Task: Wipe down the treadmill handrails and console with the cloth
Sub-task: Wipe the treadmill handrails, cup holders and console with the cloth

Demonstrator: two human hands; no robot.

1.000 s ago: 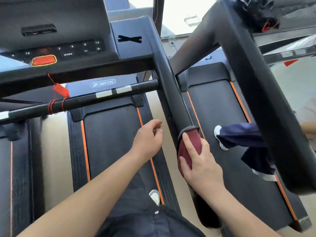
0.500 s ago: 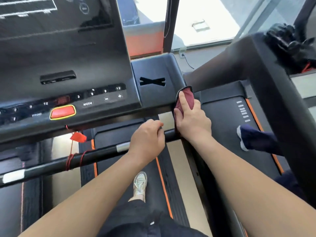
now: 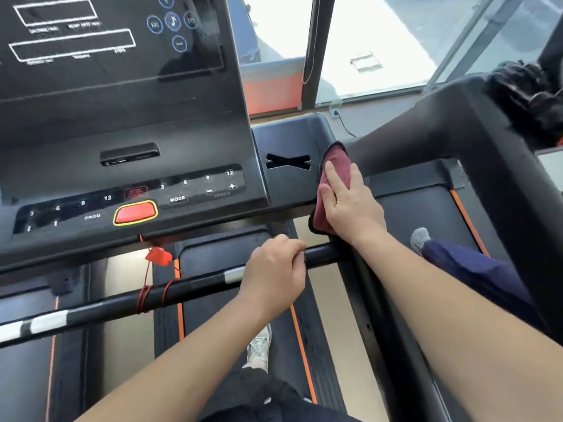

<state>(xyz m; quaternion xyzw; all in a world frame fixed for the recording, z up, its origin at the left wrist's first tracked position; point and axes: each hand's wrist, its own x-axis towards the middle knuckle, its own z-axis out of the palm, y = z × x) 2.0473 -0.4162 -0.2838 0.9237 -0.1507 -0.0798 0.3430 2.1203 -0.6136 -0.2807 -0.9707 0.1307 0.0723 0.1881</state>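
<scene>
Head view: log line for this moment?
right hand: presses cloth flat on console right edge | left hand: grips front handrail | stage: console wipe

Over on the right, a neighbouring treadmill belt [image 3: 411, 208] with orange edging carries a navy-trousered leg [image 3: 466, 269] and its grey shoe [image 3: 420, 239]. Down near, a pale trainer [image 3: 259, 348] stands on the black belt [image 3: 198, 315], and a red safety clip [image 3: 158, 257] dangles on its red cord [image 3: 143, 296]. Far side, there's a bright window [image 3: 380, 41], with a wall socket [image 3: 336, 112] and black cable [image 3: 345, 126] beneath.
</scene>
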